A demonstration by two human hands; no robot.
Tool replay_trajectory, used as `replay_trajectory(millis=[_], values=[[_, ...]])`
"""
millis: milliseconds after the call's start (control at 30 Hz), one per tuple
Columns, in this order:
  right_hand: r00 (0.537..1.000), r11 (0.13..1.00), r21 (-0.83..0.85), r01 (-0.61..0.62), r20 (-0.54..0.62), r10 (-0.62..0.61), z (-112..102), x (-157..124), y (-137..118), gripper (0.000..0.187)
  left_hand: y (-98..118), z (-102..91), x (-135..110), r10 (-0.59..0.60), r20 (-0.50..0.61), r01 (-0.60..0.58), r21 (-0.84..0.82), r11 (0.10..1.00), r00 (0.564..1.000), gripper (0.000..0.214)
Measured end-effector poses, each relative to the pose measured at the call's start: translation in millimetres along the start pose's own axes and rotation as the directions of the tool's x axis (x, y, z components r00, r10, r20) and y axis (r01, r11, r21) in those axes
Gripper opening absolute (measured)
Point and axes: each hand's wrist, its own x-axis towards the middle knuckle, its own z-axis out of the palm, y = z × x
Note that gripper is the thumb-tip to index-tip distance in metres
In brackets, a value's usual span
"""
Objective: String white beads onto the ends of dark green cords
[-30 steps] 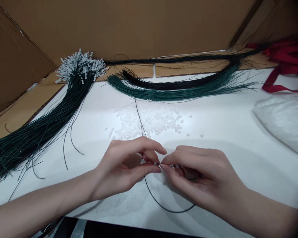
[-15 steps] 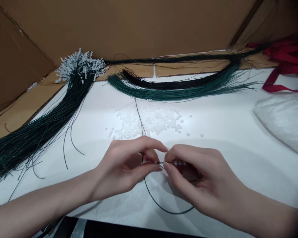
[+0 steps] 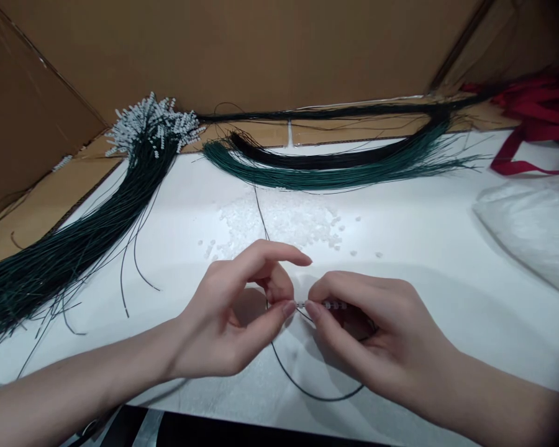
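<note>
Close together over the white tabletop, both hands work on one thin dark wire, which loops down toward me between them. My right hand pinches it between thumb and index finger, and small clear-white beads threaded on it show behind those fingertips. Just left of there, my left hand has its thumb pressed against a bent finger at the wire's tip, with its index finger raised and stretched out. Tiny beads show in the narrow gap between the hands. What exactly the left fingertips cover is hidden.
Loose clear beads lie spread beyond my hands. A large bundle of beaded green wires lies at left; bare green wires and black wires lie behind. Red ribbon and a clear plastic bag are at right. Cardboard walls enclose the back.
My left index finger has lifted up away from the right hand, and the left thumb has drawn slightly left and up. Small beads now show between the fingertips. My right hand stays put.
</note>
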Motion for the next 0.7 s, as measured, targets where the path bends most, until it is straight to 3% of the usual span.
replay_trajectory(millis=[200,500,600,700], values=[[0.999,0.999,0.037,-0.014,-0.04,0.015,0.8,0.6,3.0,0.01,-2.2,2.1,-0.5,0.023,0.023,-0.022,-0.034,0.999,0.999,0.039],[0.998,0.999,0.008,0.05,-0.032,-0.05,-1.4,-0.4,1.0,0.014,0.6,0.5,0.1,0.026,-0.004,-0.026,-0.016,1.0,1.0,0.035],[0.999,0.999,0.019,0.03,-0.027,-0.029,-2.2,0.0,0.1,0.014,2.3,-8.9,4.2,0.048,0.038,-0.048,0.017,0.999,0.998,0.032],[1.0,0.999,0.035,0.009,-0.027,-0.008,-2.7,0.8,-1.1,0.014,2.7,-28.3,11.4,0.084,0.05,-0.092,0.199,0.976,0.995,0.018]])
